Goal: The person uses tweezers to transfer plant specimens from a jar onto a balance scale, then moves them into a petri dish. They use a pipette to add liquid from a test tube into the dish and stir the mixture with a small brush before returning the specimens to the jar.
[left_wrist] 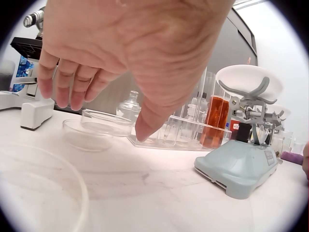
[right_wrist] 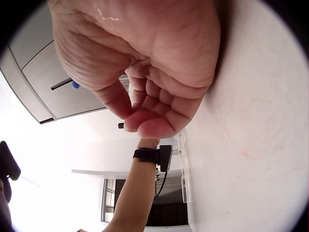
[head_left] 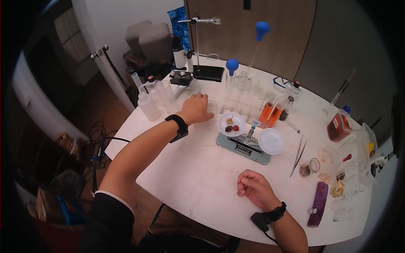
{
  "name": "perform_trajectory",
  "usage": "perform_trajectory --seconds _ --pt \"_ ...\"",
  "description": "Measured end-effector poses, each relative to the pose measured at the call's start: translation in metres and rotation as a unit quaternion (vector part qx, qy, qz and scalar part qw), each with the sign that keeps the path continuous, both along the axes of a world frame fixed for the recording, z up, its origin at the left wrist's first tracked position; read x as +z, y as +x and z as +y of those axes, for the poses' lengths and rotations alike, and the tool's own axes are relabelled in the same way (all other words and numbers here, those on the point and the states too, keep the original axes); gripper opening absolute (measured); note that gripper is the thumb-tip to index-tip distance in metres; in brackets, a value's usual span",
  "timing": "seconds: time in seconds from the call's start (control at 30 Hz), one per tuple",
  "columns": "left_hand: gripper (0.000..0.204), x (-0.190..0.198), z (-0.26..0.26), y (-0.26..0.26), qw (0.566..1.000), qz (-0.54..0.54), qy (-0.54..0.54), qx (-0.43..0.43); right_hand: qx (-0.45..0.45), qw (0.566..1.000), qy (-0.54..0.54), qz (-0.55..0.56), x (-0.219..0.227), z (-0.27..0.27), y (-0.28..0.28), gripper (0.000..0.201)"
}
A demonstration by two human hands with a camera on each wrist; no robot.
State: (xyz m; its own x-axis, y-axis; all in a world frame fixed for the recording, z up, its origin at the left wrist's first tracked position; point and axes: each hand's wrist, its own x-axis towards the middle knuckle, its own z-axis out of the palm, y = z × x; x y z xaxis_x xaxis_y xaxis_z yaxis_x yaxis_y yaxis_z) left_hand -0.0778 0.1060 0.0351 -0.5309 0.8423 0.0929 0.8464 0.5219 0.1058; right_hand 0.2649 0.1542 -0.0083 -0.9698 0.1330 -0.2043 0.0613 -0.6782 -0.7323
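My left hand (head_left: 196, 109) reaches across the table, its fingers spread and hanging over clear glass petri dishes (left_wrist: 87, 141). In the left wrist view, the thumb and fingertips are just above the dishes, with nothing between them. A light green balance scale (head_left: 242, 151) stands to the right of this hand. Its left white pan (head_left: 223, 120) carries small piles of dried material, yellowish, dark and red; the right pan (head_left: 271, 142) is bare. My right hand (head_left: 255, 189) rests on the table in front of the scale, fingers loosely curled around nothing.
A microscope (head_left: 181, 71) and a plastic wash bottle (head_left: 148, 107) stand beyond the left hand. Behind the scale is a rack with test tubes of orange liquid (head_left: 275, 114). Tweezers (head_left: 298, 158), a small glass jar (head_left: 310, 167) and a purple roll (head_left: 318, 204) lie at right.
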Motion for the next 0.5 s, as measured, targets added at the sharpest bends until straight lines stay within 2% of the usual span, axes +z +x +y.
perform_trajectory --seconds 0.27,0.5 --pt "0.074 -0.012 0.010 -0.013 0.999 -0.023 0.012 -0.034 -0.002 1.000 -0.001 -0.006 0.000 0.000 -0.001 0.009" --pt "0.066 -0.018 0.012 -0.019 0.998 -0.029 0.033 -0.038 -0.001 1.000 -0.003 -0.010 -0.001 0.000 -0.001 0.008"
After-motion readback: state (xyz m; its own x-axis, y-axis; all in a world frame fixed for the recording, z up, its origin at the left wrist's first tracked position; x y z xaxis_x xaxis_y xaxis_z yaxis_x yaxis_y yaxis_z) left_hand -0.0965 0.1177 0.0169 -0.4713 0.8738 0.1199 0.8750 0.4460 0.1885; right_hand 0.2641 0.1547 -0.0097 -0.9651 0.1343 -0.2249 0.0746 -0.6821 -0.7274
